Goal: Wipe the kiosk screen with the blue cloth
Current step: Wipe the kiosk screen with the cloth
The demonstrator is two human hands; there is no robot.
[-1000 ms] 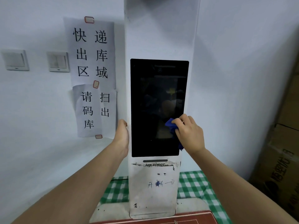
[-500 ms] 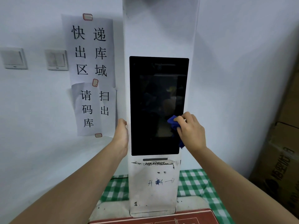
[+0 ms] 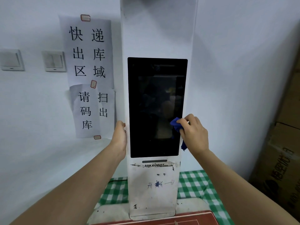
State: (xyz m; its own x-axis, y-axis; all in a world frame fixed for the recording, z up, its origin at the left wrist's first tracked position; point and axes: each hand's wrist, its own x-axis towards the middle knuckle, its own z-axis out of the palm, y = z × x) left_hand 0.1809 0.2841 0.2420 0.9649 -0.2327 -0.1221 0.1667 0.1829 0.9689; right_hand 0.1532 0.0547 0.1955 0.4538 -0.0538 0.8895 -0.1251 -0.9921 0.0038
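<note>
A tall white kiosk (image 3: 155,30) stands upright against the wall, with a dark, switched-off screen (image 3: 152,98) set in its front. My right hand (image 3: 194,133) holds a bunched blue cloth (image 3: 176,124) and presses it against the screen's lower right edge; a tail of the cloth hangs below my palm. My left hand (image 3: 119,135) grips the kiosk's left side at about the same height, fingers wrapped round the edge.
Paper signs (image 3: 88,51) with black characters are taped to the wall left of the kiosk, beside two light switches (image 3: 54,61). A green checked cloth (image 3: 196,184) covers the table under the kiosk. Cardboard boxes (image 3: 279,159) are stacked at the right.
My right hand with the cloth has slid a little to the right, toward the screen's right edge. The left hand keeps its hold on the kiosk side.
</note>
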